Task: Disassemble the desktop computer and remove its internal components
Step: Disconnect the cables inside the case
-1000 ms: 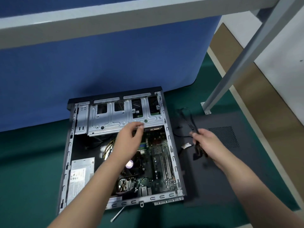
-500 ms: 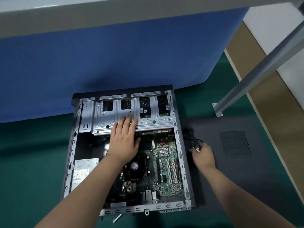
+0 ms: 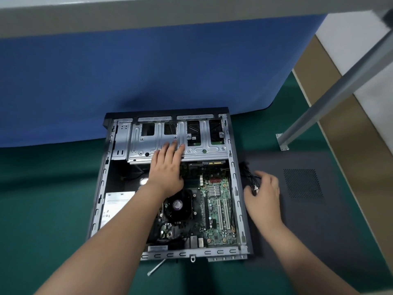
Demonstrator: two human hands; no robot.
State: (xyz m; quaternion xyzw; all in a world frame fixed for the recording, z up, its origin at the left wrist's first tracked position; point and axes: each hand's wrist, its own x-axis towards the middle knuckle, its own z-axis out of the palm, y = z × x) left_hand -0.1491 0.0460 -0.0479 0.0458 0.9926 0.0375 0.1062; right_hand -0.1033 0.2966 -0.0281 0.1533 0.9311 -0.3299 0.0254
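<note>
Our left hand [image 3: 167, 173] lies flat with straight fingers on the stiff metal drive cage [image 3: 178, 143] inside the open computer case [image 3: 100, 188] on the green mat, our right hand [image 3: 263, 191] loosely over limp cables [image 3: 249, 174]; we judge the cage rigid, sharp-edged, best gripped at its rim.

Lighting: even and moderately bright from overhead; your view has no hard glare. Shadows: soft dark patch on the blue partition [image 3: 148, 67] behind the computer case [image 3: 102, 188]; dim case interior. Sharpness: centre fairly crisp, overall slightly soft. Distortion: wide-angle bowing along your frame edges; the grey overhead beam [image 3: 170, 15] curves and blurs.
</note>
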